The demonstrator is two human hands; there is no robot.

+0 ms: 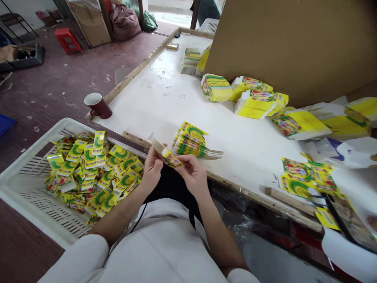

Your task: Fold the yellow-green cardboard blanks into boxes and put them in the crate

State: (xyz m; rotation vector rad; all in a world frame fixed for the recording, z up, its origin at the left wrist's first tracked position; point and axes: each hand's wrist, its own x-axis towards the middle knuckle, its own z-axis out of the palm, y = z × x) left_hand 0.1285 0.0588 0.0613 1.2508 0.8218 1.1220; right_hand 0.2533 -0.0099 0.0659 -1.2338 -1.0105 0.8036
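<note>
Between my two hands, over the near edge of the table, is a small yellow printed carton point(171, 158) with a pale flap raised at its left end. The fingers of my left hand point(154, 167) are closed on that left end. My right hand point(193, 173) pinches the carton's right end. Just beyond them on the table lies a fanned stack of flat yellow-green cartons point(191, 139). To the left of my left hand, a white plastic basket point(32, 212) holds a heap of small yellow cartons point(97, 169).
A maroon mug point(100, 107) stands at the corner of the white table point(147, 102). Bundles of yellow cartons point(260, 104) line a large cardboard sheet point(294, 43). At right lie loose cartons point(306, 177) and a wooden strip point(290, 200). A red stool point(68, 40) stands on the floor.
</note>
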